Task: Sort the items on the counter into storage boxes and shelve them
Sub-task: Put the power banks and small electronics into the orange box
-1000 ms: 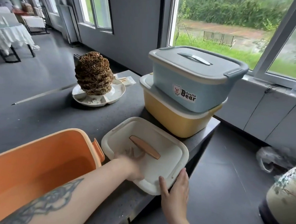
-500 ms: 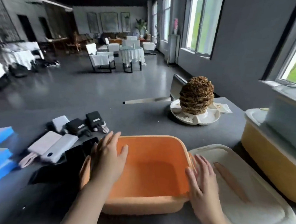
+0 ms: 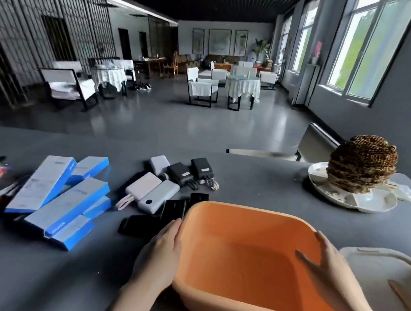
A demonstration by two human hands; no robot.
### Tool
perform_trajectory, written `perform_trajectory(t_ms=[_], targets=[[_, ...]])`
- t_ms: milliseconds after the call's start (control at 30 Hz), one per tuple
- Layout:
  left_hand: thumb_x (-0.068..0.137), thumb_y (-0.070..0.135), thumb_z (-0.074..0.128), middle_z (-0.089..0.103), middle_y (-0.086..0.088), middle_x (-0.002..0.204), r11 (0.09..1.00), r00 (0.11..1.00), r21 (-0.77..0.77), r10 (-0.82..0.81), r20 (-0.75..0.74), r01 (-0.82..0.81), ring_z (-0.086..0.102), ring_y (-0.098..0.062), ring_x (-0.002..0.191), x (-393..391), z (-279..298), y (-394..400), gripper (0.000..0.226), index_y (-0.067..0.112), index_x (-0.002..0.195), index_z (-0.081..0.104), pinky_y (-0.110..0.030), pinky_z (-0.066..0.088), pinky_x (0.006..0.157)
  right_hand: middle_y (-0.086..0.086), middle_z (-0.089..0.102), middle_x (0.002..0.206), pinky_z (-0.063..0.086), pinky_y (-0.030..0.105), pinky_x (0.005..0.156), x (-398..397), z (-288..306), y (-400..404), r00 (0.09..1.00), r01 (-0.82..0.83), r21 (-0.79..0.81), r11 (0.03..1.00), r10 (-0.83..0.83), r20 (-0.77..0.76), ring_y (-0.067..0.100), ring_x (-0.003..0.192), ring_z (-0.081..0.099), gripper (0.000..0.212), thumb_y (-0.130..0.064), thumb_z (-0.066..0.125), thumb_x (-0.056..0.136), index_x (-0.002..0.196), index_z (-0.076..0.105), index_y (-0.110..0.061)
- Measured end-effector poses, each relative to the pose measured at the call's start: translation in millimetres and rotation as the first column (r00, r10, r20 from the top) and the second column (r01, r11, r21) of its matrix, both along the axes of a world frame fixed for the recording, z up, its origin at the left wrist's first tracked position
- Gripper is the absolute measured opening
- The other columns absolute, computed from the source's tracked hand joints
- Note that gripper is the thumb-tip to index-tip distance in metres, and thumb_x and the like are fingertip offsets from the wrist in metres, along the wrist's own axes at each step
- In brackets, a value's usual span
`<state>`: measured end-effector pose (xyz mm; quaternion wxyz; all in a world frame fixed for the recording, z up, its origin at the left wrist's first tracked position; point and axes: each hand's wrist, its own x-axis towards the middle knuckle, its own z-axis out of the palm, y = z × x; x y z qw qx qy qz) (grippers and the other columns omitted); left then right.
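Both hands, left (image 3: 162, 253) and right (image 3: 325, 266), flat-fingered, press the orange tub's (image 3: 248, 259) sides; light, stiff plastic, best held by its rim.

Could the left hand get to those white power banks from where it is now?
Probably yes. The left hand rests on the orange tub's left wall, and the white power banks lie just beyond it on the counter, with only flat black items between.
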<state>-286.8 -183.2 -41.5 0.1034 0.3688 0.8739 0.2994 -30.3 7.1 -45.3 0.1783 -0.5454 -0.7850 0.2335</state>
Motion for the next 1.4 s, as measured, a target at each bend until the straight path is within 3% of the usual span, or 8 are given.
perform_trajectory(t_ms=[233,533,700,800,1000,1167,1267,1400], targets=[[0.101,0.029,0.033,0.024,0.014,0.156,0.998,0.996,0.024,-0.053,0.067,0.051,0.028,-0.007,0.139,-35,-3,-3,0.049,0.032,0.149,0.023,-0.022,0.026,0.107,0.002,0.039,0.15,0.035,0.039,0.107,-28,-4,-21,0.999,0.013,0.018,1.0,-0.014,0.032,0.027,0.135,0.038,0.081,-0.052,0.058,0.086,0.151,0.019,-0.024],[0.099,0.048,0.027,0.006,0.008,0.16,0.994,0.992,-0.061,-0.099,-0.084,0.094,0.009,-0.008,0.146,-41,-16,25,0.061,0.029,0.152,0.004,-0.024,0.016,0.114,0.005,0.035,0.152,0.025,0.036,0.114,-28,-7,-11,0.997,0.01,-0.044,0.999,-0.007,0.07,0.026,0.139,0.034,0.088,-0.045,0.069,0.081,0.15,0.023,-0.018],[0.098,0.048,0.033,0.022,0.009,0.157,0.998,0.997,-0.023,-0.055,-0.059,0.053,0.022,-0.01,0.142,-50,-8,32,0.054,0.033,0.149,0.023,-0.026,0.022,0.113,0.009,0.034,0.152,0.028,0.043,0.111,-39,6,3,1.0,0.01,0.043,0.999,-0.01,0.021,0.027,0.139,0.035,0.07,-0.039,0.075,0.076,0.134,0.043,-0.014],[0.097,0.047,0.035,0.034,0.01,0.151,1.0,0.998,0.014,0.022,-0.053,-0.022,0.033,-0.012,0.137,-71,-5,41,0.05,0.03,0.144,0.036,-0.029,0.029,0.109,0.001,0.042,0.146,0.035,0.043,0.104,-60,21,24,0.989,-0.131,0.164,0.978,0.14,-0.042,0.025,0.135,0.039,0.061,-0.038,0.07,0.082,0.134,0.045,-0.018],[0.089,0.038,0.059,0.057,0.001,0.132,0.995,0.989,-0.029,0.101,0.104,-0.098,0.052,-0.018,0.12,-132,-15,80,0.042,0.025,0.129,0.055,-0.034,0.04,0.102,-0.023,0.054,0.103,0.038,0.022,0.077,-144,31,73,0.808,-0.582,0.111,0.805,0.588,-0.031,0.002,0.098,0.055,0.026,-0.039,0.064,0.089,0.114,0.06,-0.033],[0.086,0.036,0.066,0.034,-0.008,0.152,0.972,0.96,-0.217,-0.031,0.278,0.094,0.035,-0.021,0.138,-152,-48,84,0.068,0.018,0.145,0.037,-0.03,0.03,0.111,-0.011,0.058,0.129,0.038,0.022,0.101,-220,17,89,0.54,-0.841,-0.009,0.542,0.84,0.052,0.007,0.12,0.052,0.034,-0.032,0.066,0.089,0.123,0.062,-0.028],[0.091,0.029,0.058,-0.001,-0.007,0.161,0.903,0.97,-0.361,-0.187,0.155,0.232,0.002,-0.02,0.148,-153,-67,88,0.075,0.016,0.152,0.014,-0.033,0.009,0.119,-0.012,0.052,0.139,0.033,0.021,0.105,-256,4,94,0.455,-0.885,-0.058,0.463,0.884,0.109,0.008,0.128,0.047,0.036,-0.032,0.066,0.09,0.125,0.061,-0.03],[0.093,0.044,0.05,-0.009,0.003,0.16,0.913,0.955,-0.28,-0.281,0.1,0.298,-0.011,-0.012,0.146,-162,-84,87,0.075,0.025,0.152,0.008,-0.031,0.0,0.119,-0.011,0.031,0.154,0.023,0.025,0.113,-287,-17,103,0.375,-0.889,-0.192,0.416,0.901,0.217,0.01,0.141,0.028,0.046,-0.033,0.062,0.092,0.136,0.05,-0.038]])
